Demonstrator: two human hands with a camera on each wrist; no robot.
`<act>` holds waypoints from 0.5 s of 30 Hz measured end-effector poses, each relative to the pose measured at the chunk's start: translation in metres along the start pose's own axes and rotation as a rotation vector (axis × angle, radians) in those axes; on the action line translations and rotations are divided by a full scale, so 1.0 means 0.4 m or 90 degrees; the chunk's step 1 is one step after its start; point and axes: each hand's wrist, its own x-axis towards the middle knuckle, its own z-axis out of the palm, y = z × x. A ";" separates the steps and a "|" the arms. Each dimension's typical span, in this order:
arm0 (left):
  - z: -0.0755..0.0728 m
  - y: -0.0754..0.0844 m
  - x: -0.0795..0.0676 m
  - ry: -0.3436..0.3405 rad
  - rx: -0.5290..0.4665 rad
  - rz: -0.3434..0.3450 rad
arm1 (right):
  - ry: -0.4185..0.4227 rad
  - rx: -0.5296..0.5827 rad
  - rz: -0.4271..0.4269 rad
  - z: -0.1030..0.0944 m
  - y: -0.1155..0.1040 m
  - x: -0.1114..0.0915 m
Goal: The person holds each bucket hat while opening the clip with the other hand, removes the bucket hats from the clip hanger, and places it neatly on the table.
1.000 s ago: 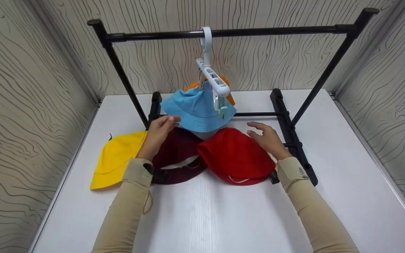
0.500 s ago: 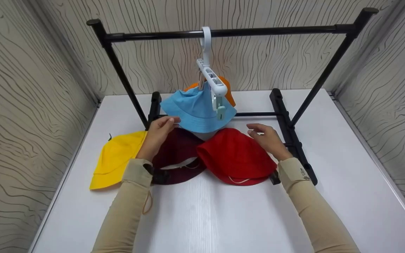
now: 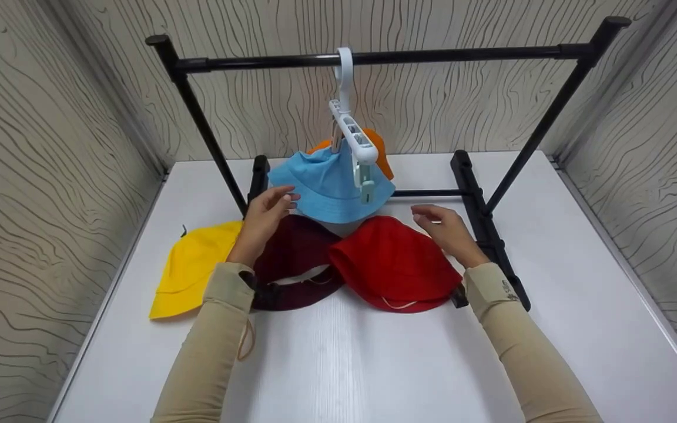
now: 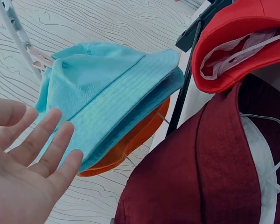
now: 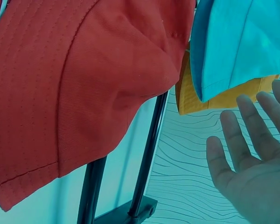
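A light blue bucket hat (image 3: 332,185) hangs from a clip on the white hanger (image 3: 355,132), with an orange hat (image 3: 378,150) behind it. My left hand (image 3: 265,220) is beside the blue hat's left brim, fingers loosely bent and holding nothing. In the left wrist view its fingers (image 4: 60,154) spread in front of the blue brim. My right hand (image 3: 444,232) hovers over the right side of the red hat (image 3: 397,264), also holding nothing. Beneath my left hand lies a maroon hat (image 3: 297,252), its pale lining and elastic cord showing.
A yellow hat (image 3: 197,264) lies at the left, partly behind my left forearm. The black rack's top bar (image 3: 462,55) carries the hanger; its feet (image 3: 485,229) stand on the white table (image 3: 338,364). A pale green clip (image 3: 367,191) dangles from the hanger's near end.
My left hand has risen slightly and its fingers have parted a little. The hanger's near end has swung slightly left. My right hand has hardly moved.
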 end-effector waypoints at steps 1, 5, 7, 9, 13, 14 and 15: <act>0.000 0.003 0.001 0.002 0.005 0.001 | -0.001 -0.001 -0.002 0.000 -0.002 0.002; 0.005 0.015 0.006 0.015 0.020 0.012 | 0.005 -0.012 -0.015 0.002 -0.016 0.010; 0.011 0.021 0.009 0.025 0.029 0.027 | 0.009 -0.016 -0.022 0.005 -0.023 0.015; 0.017 0.026 0.012 0.038 0.037 0.050 | 0.014 -0.017 -0.028 0.009 -0.030 0.019; 0.028 0.038 0.017 0.065 0.059 0.096 | 0.018 -0.004 -0.026 0.018 -0.043 0.027; 0.032 0.054 0.012 0.069 0.062 0.102 | 0.022 0.002 -0.026 0.020 -0.046 0.028; 0.035 0.057 0.014 0.077 0.065 0.110 | 0.024 0.007 -0.025 0.022 -0.049 0.030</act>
